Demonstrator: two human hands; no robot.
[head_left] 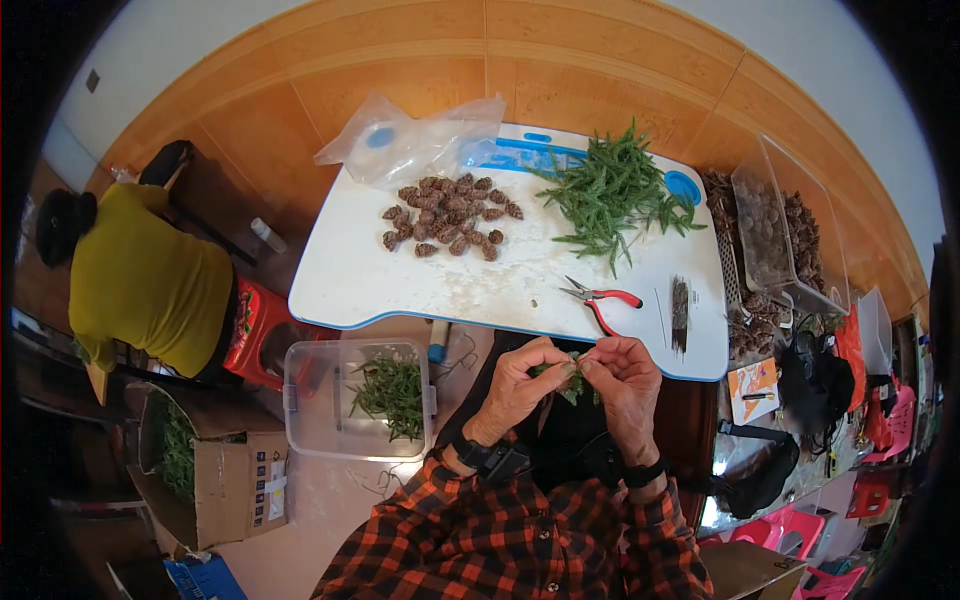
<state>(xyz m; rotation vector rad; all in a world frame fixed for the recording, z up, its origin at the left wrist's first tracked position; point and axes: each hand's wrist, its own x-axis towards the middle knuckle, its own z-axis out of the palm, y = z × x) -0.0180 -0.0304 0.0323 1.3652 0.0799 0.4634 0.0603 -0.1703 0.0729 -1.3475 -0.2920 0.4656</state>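
Both hands meet in front of the white table's (400,285) near edge, above my lap. My left hand (517,388) pinches a small green artificial sprig (571,388) between thumb and fingers. Close beside it, my right hand (625,392) is closed with its fingertips at the top of the same sprig; whether something thin is also between them is too small to tell. Just beyond the hands lie open pliers (605,296) with red handles. A bundle of dark thin wires (680,315) rests to their right. Brown pine cones (455,212) and a pile of green sprigs (615,190) lie farther back.
A clear plastic bag (420,140) lies at the table's back left. On the floor at left stand a clear bin (310,430) with sprigs and a cardboard box (240,490). A person (150,275) in yellow sits beyond. At right, a clear container (770,220) stands among pine cones.
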